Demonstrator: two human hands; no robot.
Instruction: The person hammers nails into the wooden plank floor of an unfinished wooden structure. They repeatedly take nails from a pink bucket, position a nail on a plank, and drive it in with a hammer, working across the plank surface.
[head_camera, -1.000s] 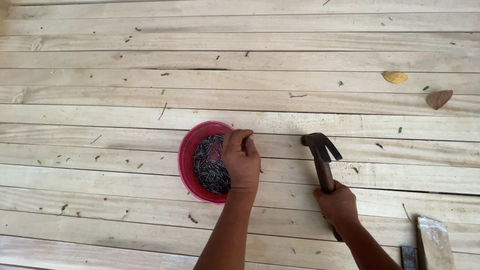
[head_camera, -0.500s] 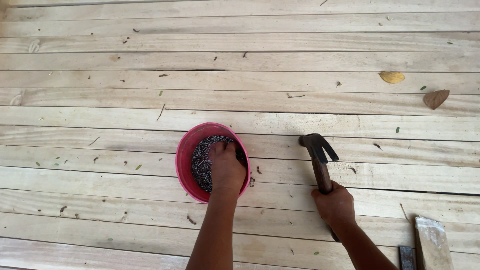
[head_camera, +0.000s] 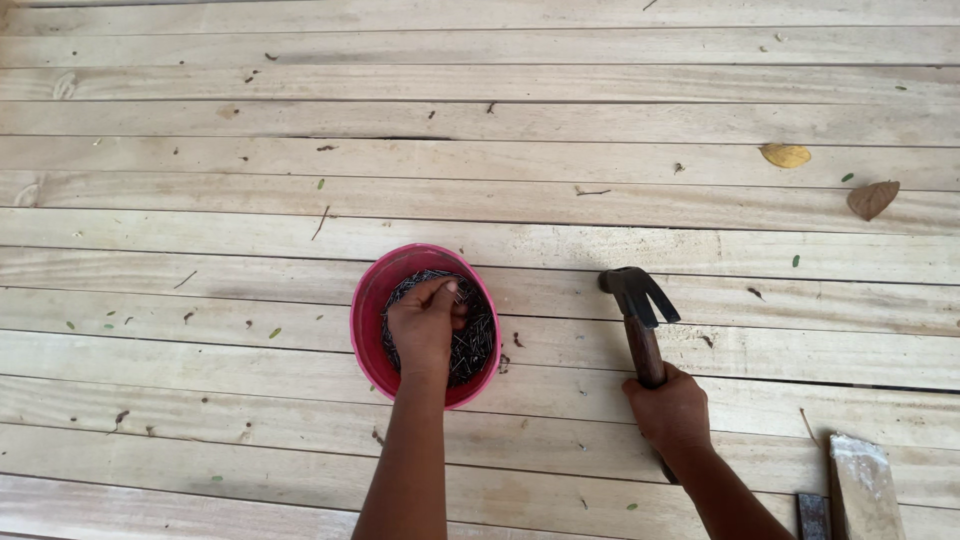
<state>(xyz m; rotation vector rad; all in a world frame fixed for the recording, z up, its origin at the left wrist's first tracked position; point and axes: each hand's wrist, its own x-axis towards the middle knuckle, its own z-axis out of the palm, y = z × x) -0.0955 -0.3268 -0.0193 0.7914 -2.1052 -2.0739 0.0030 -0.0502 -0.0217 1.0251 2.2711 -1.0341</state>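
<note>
Inside pink bowl (head_camera: 366, 318), left hand (head_camera: 424, 328) pinches among dark nails (head_camera: 478, 340); right hand (head_camera: 668, 412) grips claw hammer (head_camera: 640, 310), head resting on planks (head_camera: 200, 230).

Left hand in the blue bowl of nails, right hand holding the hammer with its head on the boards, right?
Not quite: the bowl is pink-red, not blue, as the head view shows. The rest stands: the left hand is in the bowl among the nails, and the right hand holds the hammer by its handle, head resting on the boards.
</note>
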